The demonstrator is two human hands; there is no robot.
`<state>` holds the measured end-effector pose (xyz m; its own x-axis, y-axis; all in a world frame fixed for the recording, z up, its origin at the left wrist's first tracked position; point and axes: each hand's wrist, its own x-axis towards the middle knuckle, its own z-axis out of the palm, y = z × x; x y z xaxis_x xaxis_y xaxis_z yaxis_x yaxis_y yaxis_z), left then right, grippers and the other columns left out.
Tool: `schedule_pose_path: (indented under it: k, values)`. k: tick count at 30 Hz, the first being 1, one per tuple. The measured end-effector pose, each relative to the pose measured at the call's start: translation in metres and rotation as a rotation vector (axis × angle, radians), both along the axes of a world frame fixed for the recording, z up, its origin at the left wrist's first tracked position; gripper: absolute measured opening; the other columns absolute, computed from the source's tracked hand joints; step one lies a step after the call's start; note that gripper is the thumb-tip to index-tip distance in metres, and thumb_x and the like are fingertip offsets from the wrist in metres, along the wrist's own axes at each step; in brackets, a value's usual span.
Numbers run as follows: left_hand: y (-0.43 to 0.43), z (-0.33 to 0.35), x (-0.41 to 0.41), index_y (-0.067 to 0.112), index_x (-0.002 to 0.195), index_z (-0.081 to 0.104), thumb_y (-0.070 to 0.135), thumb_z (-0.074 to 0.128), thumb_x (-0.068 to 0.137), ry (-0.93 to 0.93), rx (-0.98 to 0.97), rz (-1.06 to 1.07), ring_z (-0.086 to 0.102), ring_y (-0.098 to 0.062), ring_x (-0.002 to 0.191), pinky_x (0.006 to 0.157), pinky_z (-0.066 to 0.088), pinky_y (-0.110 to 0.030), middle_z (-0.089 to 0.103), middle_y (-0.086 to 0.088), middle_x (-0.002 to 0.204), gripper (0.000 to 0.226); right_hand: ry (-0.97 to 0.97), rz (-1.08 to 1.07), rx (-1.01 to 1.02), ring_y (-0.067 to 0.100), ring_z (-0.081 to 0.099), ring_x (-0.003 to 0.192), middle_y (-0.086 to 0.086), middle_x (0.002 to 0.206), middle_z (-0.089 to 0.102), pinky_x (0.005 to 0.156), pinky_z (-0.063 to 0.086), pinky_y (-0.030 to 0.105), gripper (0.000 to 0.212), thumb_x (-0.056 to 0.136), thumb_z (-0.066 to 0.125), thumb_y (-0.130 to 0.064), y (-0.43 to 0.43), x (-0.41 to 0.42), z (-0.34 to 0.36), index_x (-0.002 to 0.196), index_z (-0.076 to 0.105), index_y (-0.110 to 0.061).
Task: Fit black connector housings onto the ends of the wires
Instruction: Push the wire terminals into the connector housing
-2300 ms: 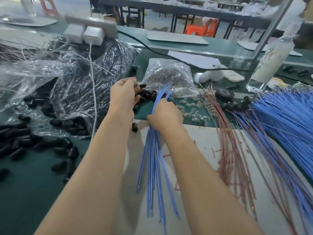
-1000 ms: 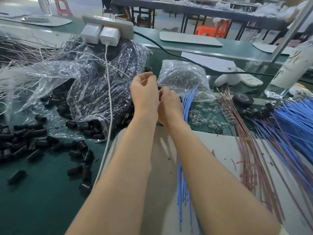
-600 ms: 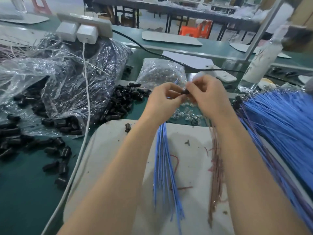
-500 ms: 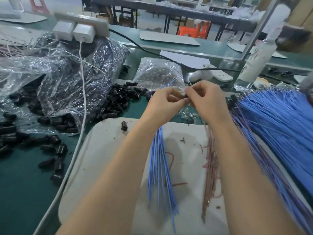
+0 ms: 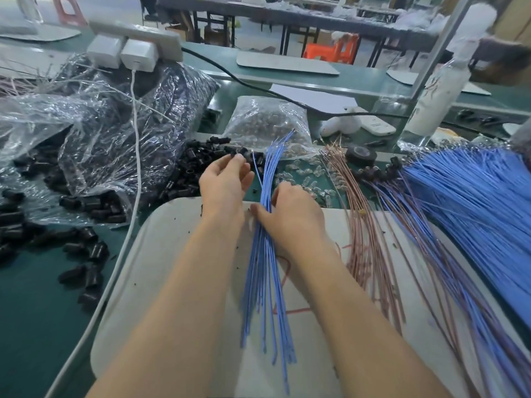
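A bundle of blue wires (image 5: pixel 264 282) lies lengthwise on the white mat (image 5: pixel 172 282), its far ends fanning out towards the back. My right hand (image 5: pixel 290 216) grips this bundle near its middle. My left hand (image 5: pixel 224 182) reaches to the edge of a pile of black connector housings (image 5: pixel 195 168), and its fingertips pinch one housing (image 5: pixel 243 153). More black housings (image 5: pixel 86 271) lie loose on the green bench at the left.
A clear bag of black housings (image 5: pixel 129 124) and a white charger cable (image 5: pixel 136 168) are on the left. A bag of clear parts (image 5: pixel 267 124) sits behind the wires. Pink wires (image 5: pixel 365 239), a large blue wire pile (image 5: pixel 474 202) and a tape roll (image 5: pixel 360 155) fill the right.
My hands, joined at the wire tips half a second ago, have parted. The left went to the housing pile and the right slid down to hold the bundle's middle.
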<state>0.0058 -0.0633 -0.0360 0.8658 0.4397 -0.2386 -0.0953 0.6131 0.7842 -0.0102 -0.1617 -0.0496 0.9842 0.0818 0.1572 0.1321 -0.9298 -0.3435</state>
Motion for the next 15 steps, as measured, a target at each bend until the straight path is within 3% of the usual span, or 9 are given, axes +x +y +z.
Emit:
schedule_pose_path:
  k: [3, 7, 10, 13, 15]
  values:
    - [-0.005, -0.002, 0.0, 0.011, 0.092, 0.054, 0.003, 0.056, 0.092, 0.012, 0.079, -0.032, 0.057, -0.008, 0.07, 0.068, 0.052, -0.019, 0.059, -0.002, 0.08, 0.008, 0.01, -0.043, 0.071, 0.032, 0.058, 0.099, 0.012, 0.104, 0.064, 0.072, 0.039, 0.031, 0.027, 0.091, 0.054, -0.033, -0.001, 0.003, 0.001, 0.101, 0.059, -0.009]
    - [-0.006, -0.005, 0.003, 0.014, 0.089, 0.054, 0.008, 0.057, 0.092, 0.099, 0.199, -0.09, 0.057, -0.013, 0.085, 0.079, 0.05, -0.025, 0.059, -0.003, 0.092, 0.007, 0.03, -0.052, 0.314, 0.032, 0.06, 0.087, 0.015, 0.087, 0.068, 0.072, 0.045, 0.031, 0.021, 0.086, 0.057, -0.022, -0.009, 0.006, 0.004, 0.086, 0.065, -0.002]
    - [-0.006, -0.005, 0.002, 0.011, 0.09, 0.056, 0.009, 0.058, 0.091, 0.142, 0.215, -0.151, 0.058, -0.014, 0.09, 0.083, 0.051, -0.025, 0.059, -0.004, 0.094, 0.003, 0.065, -0.057, 0.554, 0.021, 0.061, 0.074, 0.002, 0.07, 0.066, 0.069, 0.043, 0.027, 0.016, 0.086, 0.061, -0.019, -0.02, 0.009, 0.008, 0.077, 0.068, -0.007]
    - [-0.008, -0.002, -0.001, 0.006, 0.084, 0.055, 0.003, 0.054, 0.092, 0.105, 0.167, -0.236, 0.059, -0.014, 0.078, 0.071, 0.052, -0.022, 0.058, -0.004, 0.077, 0.008, 0.107, -0.039, 0.696, 0.007, 0.053, 0.057, -0.009, 0.061, 0.06, 0.063, 0.043, 0.025, 0.014, 0.087, 0.062, -0.02, -0.026, 0.01, 0.007, 0.074, 0.064, -0.021]
    - [-0.01, 0.001, -0.004, 0.002, 0.087, 0.056, 0.002, 0.053, 0.092, 0.083, 0.176, -0.331, 0.058, -0.014, 0.064, 0.057, 0.053, -0.021, 0.057, -0.006, 0.071, 0.005, 0.118, -0.01, 0.719, 0.008, 0.054, 0.058, -0.006, 0.065, 0.063, 0.063, 0.045, 0.027, 0.011, 0.088, 0.063, -0.019, -0.023, 0.011, 0.004, 0.078, 0.067, -0.018]
